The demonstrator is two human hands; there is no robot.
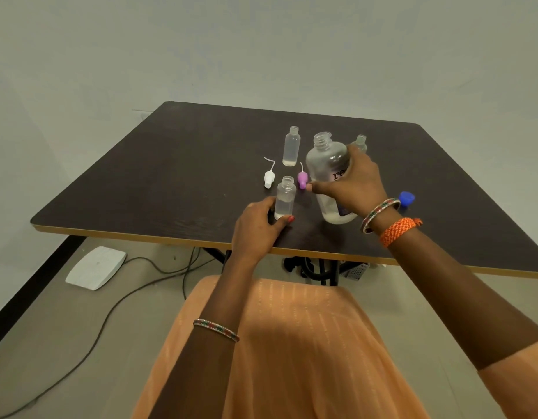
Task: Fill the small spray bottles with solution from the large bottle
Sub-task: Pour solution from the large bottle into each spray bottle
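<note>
Clear plastic, the large bottle [329,176] stands upright and uncapped on the bench [140,182], gripped by the right hand [357,182]. Just to its left, the left hand [257,225] holds a small open bottle [285,198], also upright, its mouth lower than the large one's.

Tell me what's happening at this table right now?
A person's right hand grips the uncapped large bottle, which stands on the dark table. The left hand holds a small open bottle partly filled with liquid. Two more small bottles stand open behind; a white nozzle cap, pink nozzle cap and blue cap lie loose.
</note>
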